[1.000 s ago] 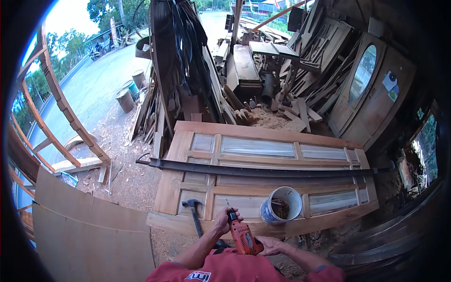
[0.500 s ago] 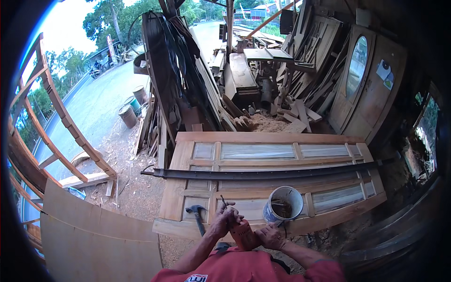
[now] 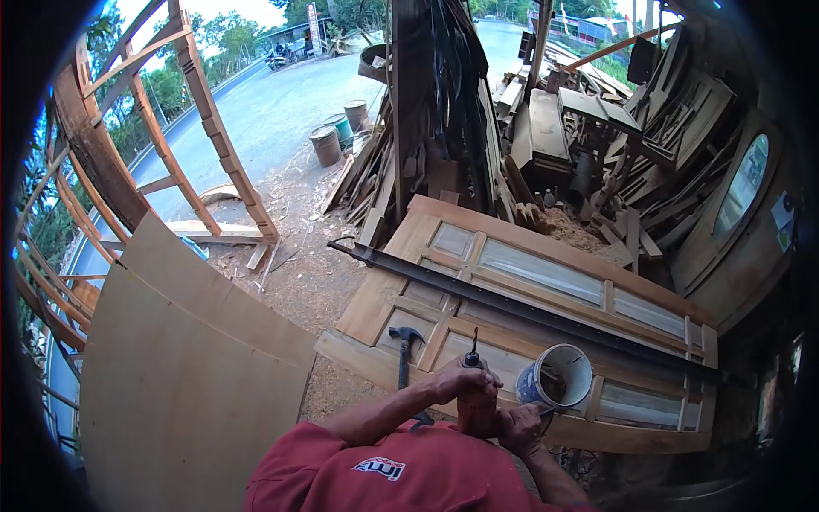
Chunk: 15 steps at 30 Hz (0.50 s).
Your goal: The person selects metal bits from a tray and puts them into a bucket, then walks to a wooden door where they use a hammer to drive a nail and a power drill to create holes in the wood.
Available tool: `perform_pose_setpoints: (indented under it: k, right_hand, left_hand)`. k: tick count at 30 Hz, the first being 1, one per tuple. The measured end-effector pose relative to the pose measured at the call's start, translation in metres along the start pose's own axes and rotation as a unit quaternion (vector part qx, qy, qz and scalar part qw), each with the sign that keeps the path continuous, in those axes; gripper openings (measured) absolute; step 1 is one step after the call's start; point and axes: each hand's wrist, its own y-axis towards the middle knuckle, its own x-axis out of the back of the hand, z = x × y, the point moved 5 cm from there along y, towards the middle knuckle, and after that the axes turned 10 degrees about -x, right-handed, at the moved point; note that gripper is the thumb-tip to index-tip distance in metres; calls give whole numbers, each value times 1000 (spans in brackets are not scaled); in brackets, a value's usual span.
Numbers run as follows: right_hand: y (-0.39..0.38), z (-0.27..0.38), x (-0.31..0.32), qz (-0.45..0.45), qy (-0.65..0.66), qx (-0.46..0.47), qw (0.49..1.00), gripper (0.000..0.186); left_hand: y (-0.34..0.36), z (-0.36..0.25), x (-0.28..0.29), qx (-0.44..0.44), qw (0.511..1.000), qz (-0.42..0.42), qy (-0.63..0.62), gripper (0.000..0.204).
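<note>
My left hand (image 3: 459,383) is closed around the front of a red power drill (image 3: 478,416), just behind its black chuck. The drill stands upright close to my chest, its thin bit pointing up and away. My right hand (image 3: 519,429) is closed at the drill's lower right side, at what looks like its handle; the fingers there are partly hidden. To the left of the drill, a claw hammer (image 3: 404,352) lies on a panelled wooden door (image 3: 363,307). A white and blue bucket (image 3: 546,397) with sticks or tools inside stands on the door, just beyond my right hand.
A long dark metal bar (image 3: 529,305) lies across the door. At the left is a large plywood sheet (image 3: 196,341) near a wooden frame (image 3: 209,128). Scrap wood (image 3: 631,230) and sawdust lie behind the door; another door (image 3: 738,205) leans at the right.
My view has swung left, so the scene sits further right and tilted. The drill has turned more upright, and my left hand has closed round its front, having been near the bit before.
</note>
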Motion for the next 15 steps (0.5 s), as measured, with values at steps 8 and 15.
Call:
perform_pose_setpoints:
  k: [8,15]
  right_hand:
    - [-17,5,0,4,-53,4,999,28]
    - [-19,0,4,34,-51,-45,997,21]
  left_hand:
    - [0,17,7,-15,999,-15,47,9]
    - [5,21,-7,-34,999,10,22,8]
